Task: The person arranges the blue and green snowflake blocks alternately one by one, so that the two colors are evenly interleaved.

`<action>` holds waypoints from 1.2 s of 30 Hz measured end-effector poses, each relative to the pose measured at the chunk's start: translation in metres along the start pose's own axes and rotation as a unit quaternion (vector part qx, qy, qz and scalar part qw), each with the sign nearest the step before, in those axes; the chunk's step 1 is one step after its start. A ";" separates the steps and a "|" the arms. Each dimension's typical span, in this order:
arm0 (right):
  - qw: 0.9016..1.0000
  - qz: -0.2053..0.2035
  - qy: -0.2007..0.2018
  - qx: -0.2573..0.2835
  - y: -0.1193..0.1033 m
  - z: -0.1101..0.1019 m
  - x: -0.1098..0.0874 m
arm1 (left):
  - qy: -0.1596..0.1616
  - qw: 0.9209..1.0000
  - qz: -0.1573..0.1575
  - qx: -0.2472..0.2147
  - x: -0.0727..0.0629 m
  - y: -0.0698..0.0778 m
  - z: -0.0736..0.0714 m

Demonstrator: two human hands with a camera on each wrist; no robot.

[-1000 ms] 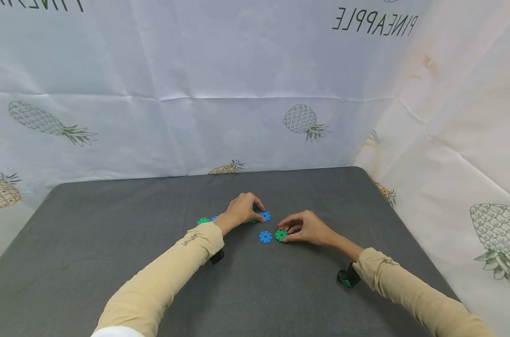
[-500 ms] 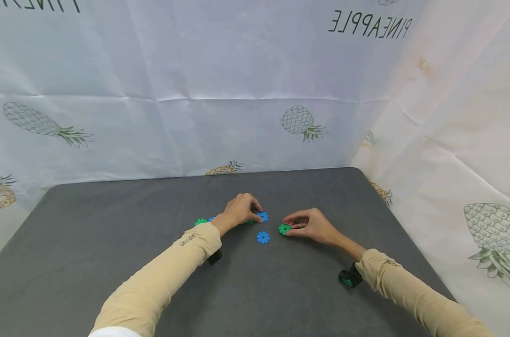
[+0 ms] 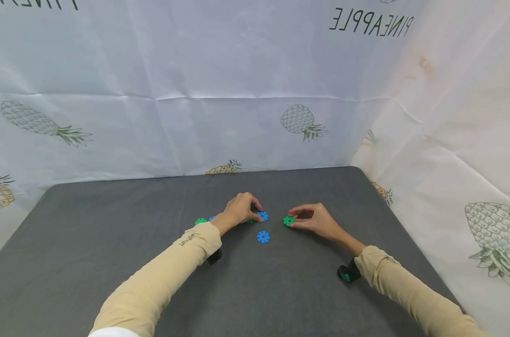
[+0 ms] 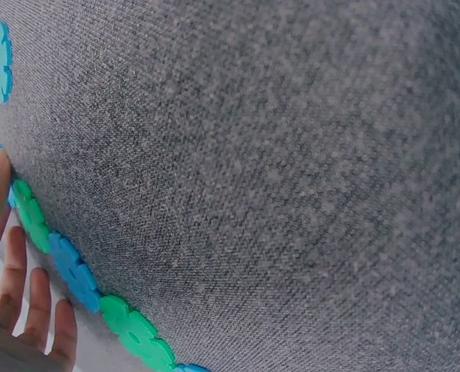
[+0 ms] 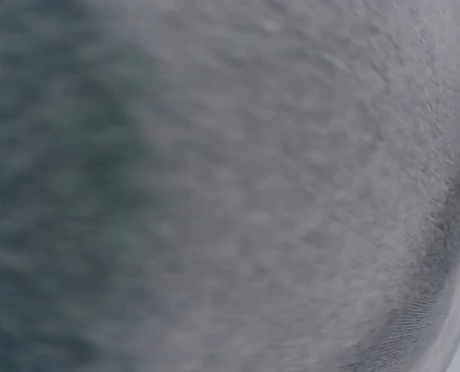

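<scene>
My left hand pinches a blue notched plastic disc between thumb and forefinger at the right end of a row of discs. In the left wrist view the row alternates colours, with a green disc, a blue disc and another green disc lying edge to edge. My right hand holds a green notched disc by its edge, a short way right of the row's end. A loose blue disc lies nearer to me, below the pinched one. In the head view the left wrist hides part of the row.
The discs lie on a dark grey cloth-covered table. Behind it hangs a white curtain printed with pineapples, and the curtain continues along the right side. Dark wrist cameras sit under both sleeves.
The right hand has taken the green disc from beside the loose blue disc, moving it away from me and slightly right. The left hand has stayed at the row's end.
</scene>
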State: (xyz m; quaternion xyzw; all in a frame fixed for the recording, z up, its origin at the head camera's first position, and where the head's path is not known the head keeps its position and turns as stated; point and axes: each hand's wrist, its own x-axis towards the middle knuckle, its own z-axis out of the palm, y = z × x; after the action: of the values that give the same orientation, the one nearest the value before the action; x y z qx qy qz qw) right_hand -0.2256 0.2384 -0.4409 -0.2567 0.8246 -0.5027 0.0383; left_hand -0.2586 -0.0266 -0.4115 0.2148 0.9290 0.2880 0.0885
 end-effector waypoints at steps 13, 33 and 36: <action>0.999 -0.017 -0.005 0.030 -0.002 0.008 0.019 | -0.001 1.000 -0.007 0.007 0.002 0.005 0.002; 0.992 0.005 0.004 -0.126 -0.013 0.026 0.042 | 0.001 1.000 -0.013 0.011 0.000 0.004 0.002; 0.990 0.008 -0.002 -0.138 -0.016 0.027 0.043 | 0.003 1.000 -0.012 0.009 0.000 0.003 0.001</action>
State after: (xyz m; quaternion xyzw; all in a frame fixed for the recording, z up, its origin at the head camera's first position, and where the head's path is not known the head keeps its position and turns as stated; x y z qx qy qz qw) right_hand -0.2483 0.1909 -0.4319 -0.2541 0.8879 -0.3833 0.0078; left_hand -0.2577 -0.0236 -0.4101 0.2035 0.9342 0.2796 0.0872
